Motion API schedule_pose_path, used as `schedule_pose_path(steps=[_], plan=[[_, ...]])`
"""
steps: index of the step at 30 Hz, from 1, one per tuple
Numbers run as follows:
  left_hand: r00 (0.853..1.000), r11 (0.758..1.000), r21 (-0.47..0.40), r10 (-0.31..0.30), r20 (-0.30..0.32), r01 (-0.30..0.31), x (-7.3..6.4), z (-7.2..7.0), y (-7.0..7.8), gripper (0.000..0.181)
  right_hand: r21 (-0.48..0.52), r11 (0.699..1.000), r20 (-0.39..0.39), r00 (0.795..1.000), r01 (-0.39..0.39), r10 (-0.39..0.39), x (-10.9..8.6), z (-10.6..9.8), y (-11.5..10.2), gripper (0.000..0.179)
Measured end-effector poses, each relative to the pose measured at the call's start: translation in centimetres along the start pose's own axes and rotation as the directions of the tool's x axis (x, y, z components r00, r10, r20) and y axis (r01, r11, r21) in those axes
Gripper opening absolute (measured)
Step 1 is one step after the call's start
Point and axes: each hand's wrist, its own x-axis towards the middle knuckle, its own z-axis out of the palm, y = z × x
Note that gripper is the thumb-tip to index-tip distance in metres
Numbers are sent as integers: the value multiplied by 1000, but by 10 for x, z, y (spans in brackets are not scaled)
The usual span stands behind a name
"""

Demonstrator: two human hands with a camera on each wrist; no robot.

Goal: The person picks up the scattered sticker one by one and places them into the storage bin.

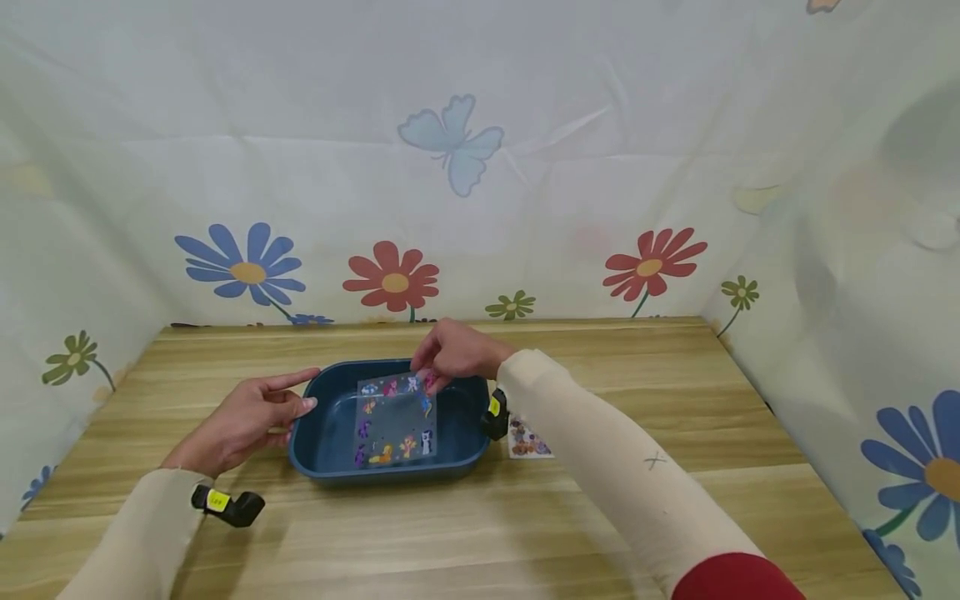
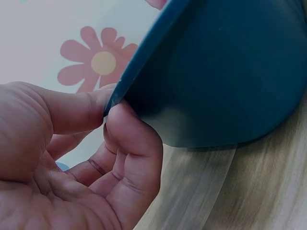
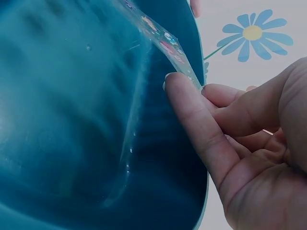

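Note:
A dark blue oval-cornered basin (image 1: 465, 462) stands on the wooden table. My left hand (image 1: 243, 417) grips its left rim, the thumb on one side and curled fingers on the other, as the left wrist view shows. With thumb and fingertips my right hand (image 1: 461, 350) pinches the upper right corner of a clear plastic sheet (image 1: 393, 421) with colourful cartoon ponies round its border. In the head view the sheet overlaps the basin's inside. The right wrist view shows the pinched sheet (image 3: 165, 44) nearly edge-on, inside the basin wall (image 3: 177, 158).
Right of the basin, partly hidden under my right forearm, lies a white card (image 1: 527, 440) with small brownish pictures. The wooden table (image 1: 630, 392) meets flower-printed cloth walls (image 1: 525, 225) at its back and sides. A black wrist camera (image 1: 228, 506) is on the left wrist.

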Motion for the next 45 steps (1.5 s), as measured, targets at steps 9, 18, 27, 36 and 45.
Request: schedule_pose_path(steps=[9, 18, 27, 36, 45], plan=[[1000, 1000, -5, 0, -7, 0, -2, -1, 0, 73, -30, 999, 3, 1000, 14, -14, 0, 4, 0, 26], [1000, 1000, -17, 3, 3, -3, -2, 0, 1, 75, -81, 997, -1, 1000, 5, -5, -1, 4, 3, 30], [1000, 1000, -2, -8, -12, 8, 0, 0, 2, 75, -88, 996, 15, 1000, -4, 5, -1, 5, 5, 33], [1000, 1000, -14, -8, -8, 7, -1, 2, 1, 73, -117, 993, 31, 999, -19, 23, 3, 7, 8, 29], [1000, 1000, -11, -17, -7, 17, -4, 1, 4, 75, -139, 990, 40, 999, -10, 16, 3, 10, 7, 27]])
